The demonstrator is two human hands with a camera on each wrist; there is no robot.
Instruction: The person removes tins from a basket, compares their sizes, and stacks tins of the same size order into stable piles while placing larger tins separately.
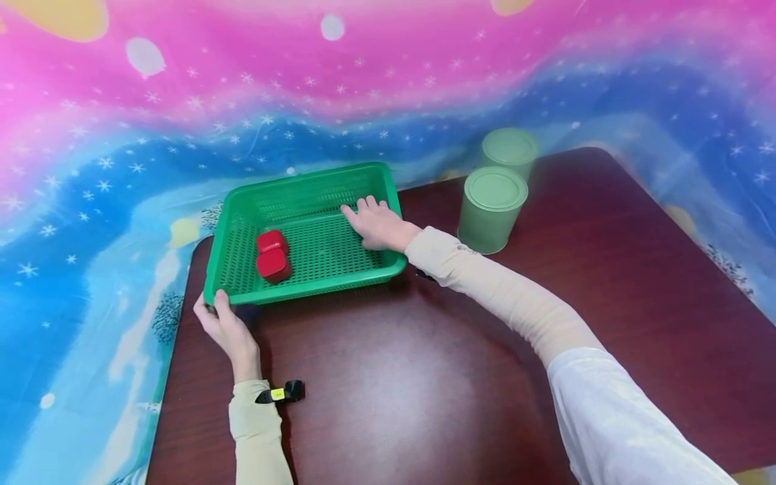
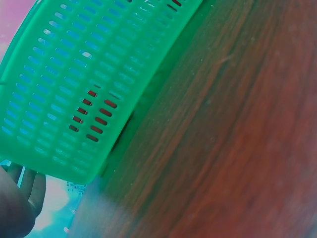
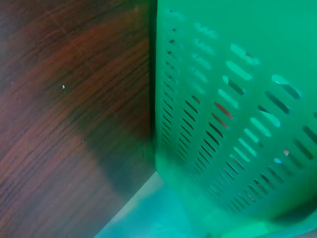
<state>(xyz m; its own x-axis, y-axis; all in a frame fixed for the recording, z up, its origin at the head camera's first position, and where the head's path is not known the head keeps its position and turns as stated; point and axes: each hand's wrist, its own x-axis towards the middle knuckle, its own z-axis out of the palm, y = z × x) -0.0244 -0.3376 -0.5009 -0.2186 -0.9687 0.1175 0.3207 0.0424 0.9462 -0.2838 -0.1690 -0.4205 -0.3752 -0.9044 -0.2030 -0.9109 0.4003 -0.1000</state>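
A green plastic basket with slotted walls sits at the table's far left part. Inside it, towards the left, two small red rounded-square blocks lie against each other. My left hand grips the basket's near left corner, thumb on the rim and fingers curled beneath; in the left wrist view its fingers show under the rim. Over the basket's right side reaches my right hand, fingers spread above the mesh floor, holding nothing. The right wrist view shows the basket's outer wall beside the tabletop; the right hand is hidden there.
Two pale green lidded cans stand right of the basket, one behind the other, close to the right forearm. The dark brown wooden table ends just beyond the basket. A colourful patterned cloth hangs behind.
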